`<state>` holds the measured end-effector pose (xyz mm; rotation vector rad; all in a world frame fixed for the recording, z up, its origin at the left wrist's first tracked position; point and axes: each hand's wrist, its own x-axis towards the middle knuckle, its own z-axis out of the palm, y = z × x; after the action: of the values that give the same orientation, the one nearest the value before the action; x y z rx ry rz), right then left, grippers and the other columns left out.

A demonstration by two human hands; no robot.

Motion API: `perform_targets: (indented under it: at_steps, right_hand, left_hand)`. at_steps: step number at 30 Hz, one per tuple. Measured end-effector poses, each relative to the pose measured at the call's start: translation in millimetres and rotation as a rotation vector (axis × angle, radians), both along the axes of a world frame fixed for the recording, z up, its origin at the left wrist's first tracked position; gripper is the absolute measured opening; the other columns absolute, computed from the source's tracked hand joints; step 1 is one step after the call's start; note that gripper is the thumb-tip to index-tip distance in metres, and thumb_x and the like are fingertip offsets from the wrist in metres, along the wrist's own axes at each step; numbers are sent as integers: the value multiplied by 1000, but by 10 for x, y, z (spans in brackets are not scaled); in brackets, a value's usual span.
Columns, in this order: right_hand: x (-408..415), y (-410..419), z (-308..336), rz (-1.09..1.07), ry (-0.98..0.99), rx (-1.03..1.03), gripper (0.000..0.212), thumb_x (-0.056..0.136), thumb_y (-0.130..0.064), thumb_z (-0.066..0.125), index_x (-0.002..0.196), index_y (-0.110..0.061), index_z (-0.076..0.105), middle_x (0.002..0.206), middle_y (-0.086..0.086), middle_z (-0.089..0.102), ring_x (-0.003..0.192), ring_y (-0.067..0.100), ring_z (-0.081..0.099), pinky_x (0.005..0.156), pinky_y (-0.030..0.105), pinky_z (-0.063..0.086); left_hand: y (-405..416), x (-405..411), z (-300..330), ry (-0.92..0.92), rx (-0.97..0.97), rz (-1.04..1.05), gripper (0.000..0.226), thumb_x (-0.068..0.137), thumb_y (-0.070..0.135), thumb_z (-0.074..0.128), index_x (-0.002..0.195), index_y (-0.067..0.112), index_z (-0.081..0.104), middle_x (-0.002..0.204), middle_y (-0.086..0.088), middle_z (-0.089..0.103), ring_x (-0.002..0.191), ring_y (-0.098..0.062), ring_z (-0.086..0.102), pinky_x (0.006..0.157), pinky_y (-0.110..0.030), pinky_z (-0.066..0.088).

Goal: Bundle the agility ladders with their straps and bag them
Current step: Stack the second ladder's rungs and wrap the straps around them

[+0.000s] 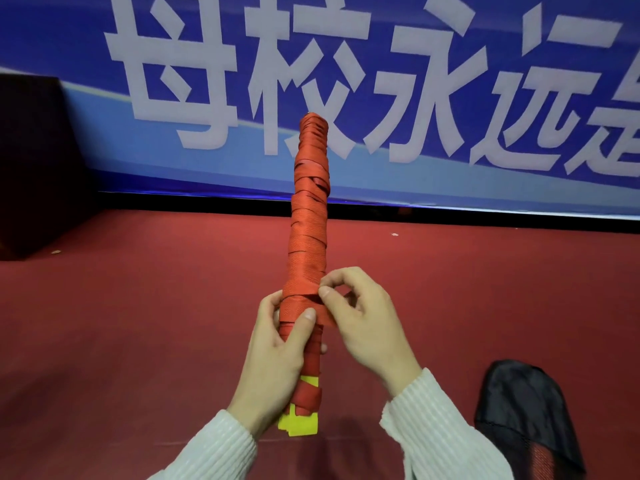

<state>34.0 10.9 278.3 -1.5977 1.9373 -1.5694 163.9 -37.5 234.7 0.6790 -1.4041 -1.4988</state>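
A red carpeted floor (pixel 138 323) spreads out below my fingers. To the right of them, and nearer to me, a black mesh bag (pixel 519 410) lies crumpled on it, with something red showing through the mesh. Far left of my fingers a dark box (pixel 34 168) stands on the carpet. Beyond my fingertips a blue banner (pixel 415 98) meets the floor's far edge.

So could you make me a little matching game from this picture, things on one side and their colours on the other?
Things:
1. strap wound round the bundle
2. ladder rungs poking out at the bottom
3. bag on the floor
4. banner behind

Colours:
A. black
B. blue
C. orange-red
D. yellow

Pairs: 1-C, 2-D, 3-A, 4-B
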Motion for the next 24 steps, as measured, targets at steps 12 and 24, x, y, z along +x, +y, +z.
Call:
perform_targets:
  at_steps: [12, 24]
  right_hand:
    - [-155, 144, 88, 251, -386, 125, 18, 105, -13, 54, 89, -13, 60, 77, -1, 60, 65, 12, 56, 55, 27, 50]
    - [-65, 45, 22, 256, -413, 191, 9, 104, -11, 57, 97, -6, 60, 63, -3, 52, 43, 11, 43, 41, 26, 39]
  left_hand:
    - [-33, 89, 15, -55, 95, -300, 30, 93, 49, 66, 120, 35, 68, 83, -14, 71, 65, -23, 68, 56, -35, 54]
    - [-58, 3, -97, -45, 114, -136, 34, 94, 50, 59, 115, 24, 66, 79, -17, 71, 64, -26, 68, 58, -41, 57]
